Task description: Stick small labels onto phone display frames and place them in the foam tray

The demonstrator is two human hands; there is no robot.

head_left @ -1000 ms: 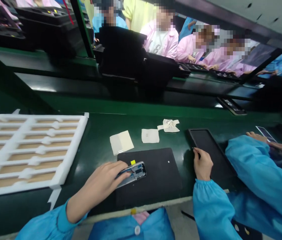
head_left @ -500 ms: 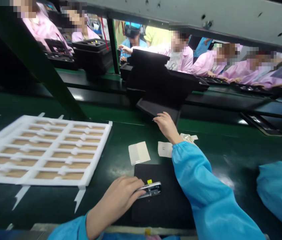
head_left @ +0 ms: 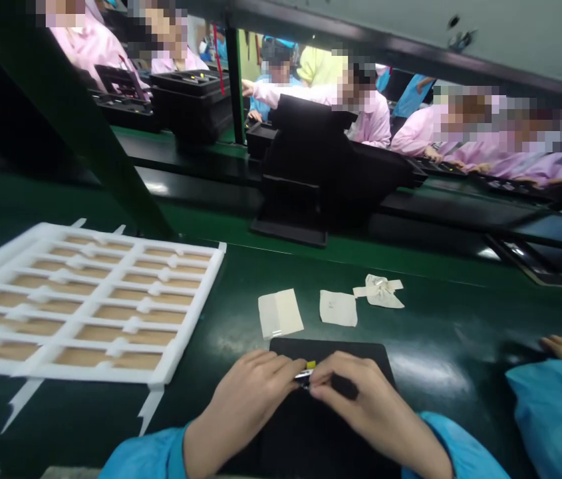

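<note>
My left hand (head_left: 253, 396) is closed around one end of a slim phone (head_left: 303, 377) with a silver edge. From the other side my right hand (head_left: 368, 396) pinches the phone's right end between thumb and fingers. Most of the phone is hidden by both hands. A small yellow tab (head_left: 310, 364) shows just behind it. Under the hands lies a black mat (head_left: 328, 439). Beyond the mat are a cream paper piece with a clear strip (head_left: 281, 313), a square white paper (head_left: 338, 309) and a crumpled paper scrap (head_left: 383, 291).
A white foam tray (head_left: 171, 346) with brown compartments lies at left. Black trays (head_left: 310, 146) are stacked across the bench, with a flat one (head_left: 288, 231) before them. A co-worker's blue sleeve (head_left: 555, 412) is at right. A green post (head_left: 86, 140) slants down at left.
My right hand has come back from the black trays to the phone and grips its right end. The flat black tray, tilted under that hand before, now lies level.
</note>
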